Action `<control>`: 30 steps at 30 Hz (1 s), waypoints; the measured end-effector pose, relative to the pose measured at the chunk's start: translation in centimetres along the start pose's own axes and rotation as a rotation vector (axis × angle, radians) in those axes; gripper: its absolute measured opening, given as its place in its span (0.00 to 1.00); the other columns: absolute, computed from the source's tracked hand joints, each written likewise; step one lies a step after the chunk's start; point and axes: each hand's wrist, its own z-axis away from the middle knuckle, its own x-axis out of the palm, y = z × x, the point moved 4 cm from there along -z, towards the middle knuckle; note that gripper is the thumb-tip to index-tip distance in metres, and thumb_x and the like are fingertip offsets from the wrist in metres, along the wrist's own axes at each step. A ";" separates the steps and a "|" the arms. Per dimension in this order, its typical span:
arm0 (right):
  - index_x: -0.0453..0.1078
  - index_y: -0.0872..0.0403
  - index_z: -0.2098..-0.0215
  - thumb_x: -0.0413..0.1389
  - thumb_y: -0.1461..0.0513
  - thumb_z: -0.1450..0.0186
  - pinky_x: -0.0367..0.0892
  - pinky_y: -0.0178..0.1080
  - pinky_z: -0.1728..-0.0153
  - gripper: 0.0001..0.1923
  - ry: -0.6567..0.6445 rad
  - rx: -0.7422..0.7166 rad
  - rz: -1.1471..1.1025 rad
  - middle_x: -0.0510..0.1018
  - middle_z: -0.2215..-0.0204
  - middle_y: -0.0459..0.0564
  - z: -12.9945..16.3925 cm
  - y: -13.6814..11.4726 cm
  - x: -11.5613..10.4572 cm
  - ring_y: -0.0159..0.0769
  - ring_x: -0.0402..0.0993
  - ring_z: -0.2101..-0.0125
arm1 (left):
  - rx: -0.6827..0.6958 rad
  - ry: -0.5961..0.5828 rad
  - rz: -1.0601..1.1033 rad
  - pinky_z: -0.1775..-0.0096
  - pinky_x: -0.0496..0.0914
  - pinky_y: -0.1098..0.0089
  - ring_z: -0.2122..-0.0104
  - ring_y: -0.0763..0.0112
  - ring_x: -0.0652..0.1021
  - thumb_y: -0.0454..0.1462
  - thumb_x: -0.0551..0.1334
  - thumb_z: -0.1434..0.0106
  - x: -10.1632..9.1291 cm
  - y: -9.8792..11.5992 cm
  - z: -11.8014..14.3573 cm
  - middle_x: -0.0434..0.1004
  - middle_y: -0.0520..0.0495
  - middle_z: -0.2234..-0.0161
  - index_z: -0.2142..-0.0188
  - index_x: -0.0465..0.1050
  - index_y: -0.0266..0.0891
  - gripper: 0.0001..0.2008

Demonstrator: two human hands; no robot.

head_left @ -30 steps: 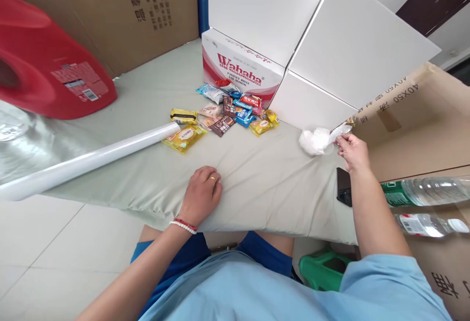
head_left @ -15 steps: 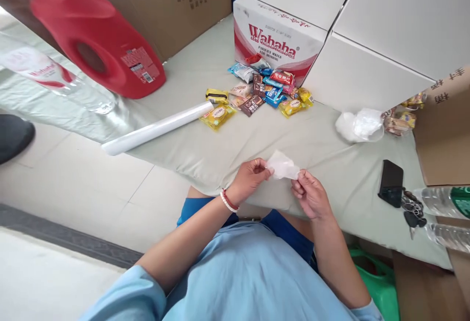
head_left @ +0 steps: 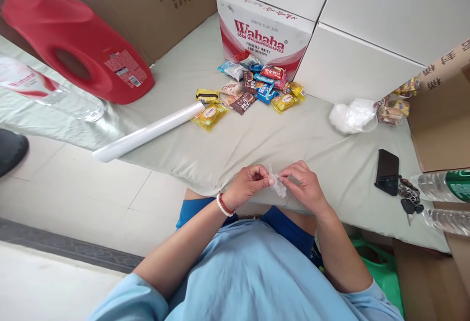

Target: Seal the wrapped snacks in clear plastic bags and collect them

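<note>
My left hand and my right hand meet at the near edge of a grey-green cloth-covered table. Both pinch a small clear plastic bag, crumpled between the fingertips. A bundle of more clear plastic bags lies to the right, further back. Several colourful snack packets lie in a heap at the back of the table. A white roll of plastic film lies to the left of them.
A red detergent jug and a water bottle sit at the left. A Wahaha carton and white boxes stand behind. A black phone, keys and bottles lie right, beside a cardboard box.
My right hand took a clear bag from the bundle at the right and brought it to the table's near edge. My left hand joined it, and the bag is now crumpled smaller between both.
</note>
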 end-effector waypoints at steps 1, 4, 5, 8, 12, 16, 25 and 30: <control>0.79 0.47 0.64 0.63 0.56 0.31 0.67 0.43 0.59 0.05 0.038 0.068 -0.090 0.78 0.69 0.47 -0.1 0.5 -0.1 0.38 0.71 0.64 | 0.011 0.028 0.026 0.69 0.60 0.73 0.74 0.77 0.66 0.54 0.76 0.48 -0.3 0.1 0.1 0.68 0.56 0.76 0.74 0.69 0.38 0.25; 0.77 0.48 0.65 0.68 0.53 0.36 0.65 0.37 0.68 0.10 0.319 0.344 -0.478 0.74 0.72 0.43 0.6 3.2 -0.8 0.31 0.67 0.72 | 0.036 0.124 0.074 0.69 0.60 0.73 0.75 0.78 0.64 0.54 0.77 0.48 -1.6 0.1 0.5 0.65 0.57 0.79 0.75 0.68 0.39 0.26; 0.76 0.49 0.66 0.70 0.52 0.39 0.63 0.35 0.70 0.12 0.404 0.420 -0.617 0.73 0.73 0.41 1.0 4.1 -0.8 0.30 0.65 0.73 | 0.035 0.146 0.074 0.68 0.60 0.73 0.75 0.78 0.64 0.53 0.76 0.48 -2.0 0.0 0.6 0.65 0.57 0.79 0.75 0.68 0.39 0.25; 0.73 0.50 0.68 0.74 0.54 0.46 0.65 0.33 0.69 0.17 0.512 0.537 -0.915 0.74 0.71 0.41 1.9 5.3 -0.7 0.29 0.67 0.71 | -0.009 0.204 -0.007 0.68 0.61 0.72 0.74 0.77 0.66 0.52 0.75 0.46 -2.9 -0.4 1.0 0.68 0.56 0.76 0.73 0.69 0.39 0.23; 0.71 0.49 0.67 0.74 0.55 0.45 0.70 0.36 0.64 0.18 0.489 0.544 -1.030 0.79 0.64 0.44 2.0 4.4 -0.9 0.34 0.74 0.63 | 0.089 0.350 -0.322 0.65 0.68 0.70 0.67 0.70 0.73 0.45 0.71 0.41 -3.0 0.3 1.7 0.73 0.50 0.66 0.63 0.72 0.40 0.15; 0.72 0.50 0.67 0.74 0.52 0.44 0.67 0.35 0.68 0.18 0.455 0.531 -0.930 0.78 0.66 0.45 1.7 3.3 -1.1 0.33 0.72 0.66 | 0.512 0.439 -0.705 0.58 0.71 0.66 0.61 0.68 0.75 0.38 0.65 0.33 -0.6 3.2 3.0 0.74 0.47 0.61 0.62 0.73 0.41 0.04; 0.71 0.52 0.71 0.75 0.48 0.48 0.58 0.30 0.80 0.23 0.465 0.592 -0.809 0.67 0.76 0.40 1.5 1.8 0.2 0.26 0.60 0.78 | 0.554 0.103 -0.948 0.47 0.73 0.56 0.48 0.55 0.77 0.44 0.65 0.31 3.7 1.2 1.7 0.77 0.37 0.46 0.40 0.72 0.42 0.21; 0.67 0.51 0.70 0.73 0.48 0.46 0.63 0.32 0.77 0.23 0.441 0.595 -0.838 0.68 0.77 0.40 1.8 1.8 0.4 0.28 0.63 0.78 | 0.486 -0.012 -0.929 0.55 0.73 0.60 0.58 0.59 0.80 0.38 0.60 0.29 4.8 -0.5 -0.4 0.81 0.41 0.57 0.46 0.77 0.41 0.14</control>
